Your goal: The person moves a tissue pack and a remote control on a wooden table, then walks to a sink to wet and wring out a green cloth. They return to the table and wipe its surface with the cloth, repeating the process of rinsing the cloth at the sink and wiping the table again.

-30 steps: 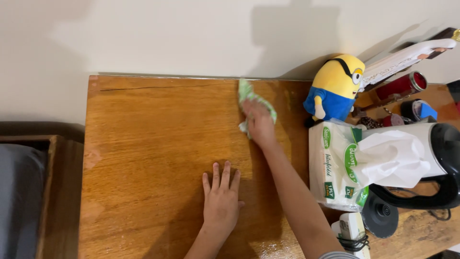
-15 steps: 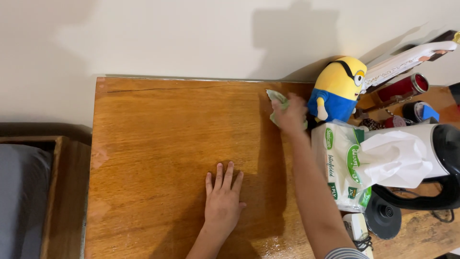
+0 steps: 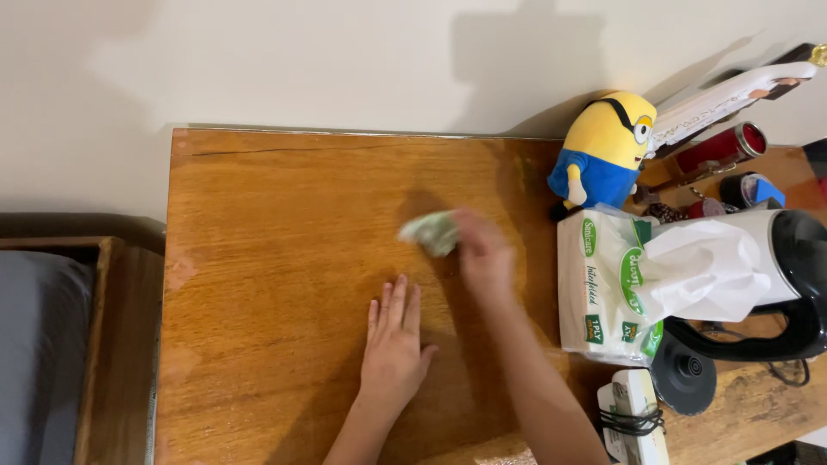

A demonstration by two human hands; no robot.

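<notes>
The right hand is closed around a small crumpled green-white cloth and presses it on the wooden table, near the middle of the top and a little toward the back wall. Hand and cloth are blurred, so the exact finger positions cannot be told, but the grip is clearly wrapped on the wad. The left hand lies flat and open on the wood just in front of the cloth, fingers spread, holding nothing.

To the right stand a pack of tissues with a white sheet pulled up out of it, a yellow and blue plush toy behind it by the wall, and a black and white kettle at the table's edge.

To wipe well here, I judge it best to keep the cloth flat under the palm, not bunched at the fingertips, press evenly, overlap each pass, and stop short of the tissue pack and toy so nothing gets knocked; the flat left hand steadies the body
</notes>
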